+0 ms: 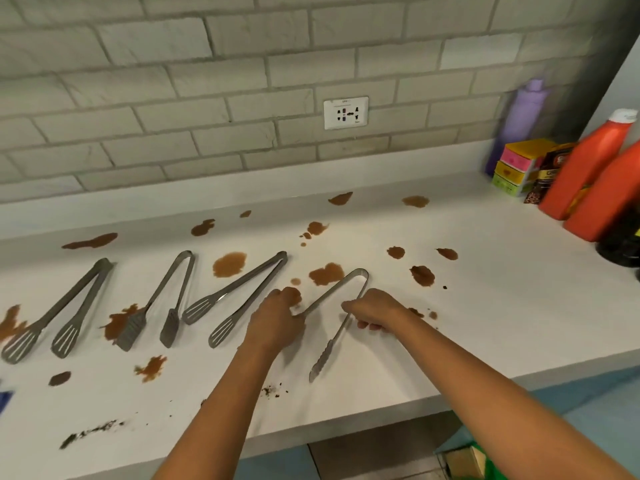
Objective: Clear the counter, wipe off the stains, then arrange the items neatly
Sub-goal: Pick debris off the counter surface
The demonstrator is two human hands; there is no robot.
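Observation:
Several steel tongs lie in a row on the white counter, which is spotted with brown stains. The rightmost tongs lie with their hinge pointing away and their two arms spread toward me. My left hand grips the left arm of these tongs with curled fingers. My right hand grips the right arm, whose ridged tip sticks out below it. To the left lie slotted tongs, shorter tongs and another slotted pair.
At the back right stand two orange bottles, a purple bottle, stacked coloured boxes and a dark packet. A dark object sits at the right edge. Dark crumbs lie near the front edge. A wall socket is behind.

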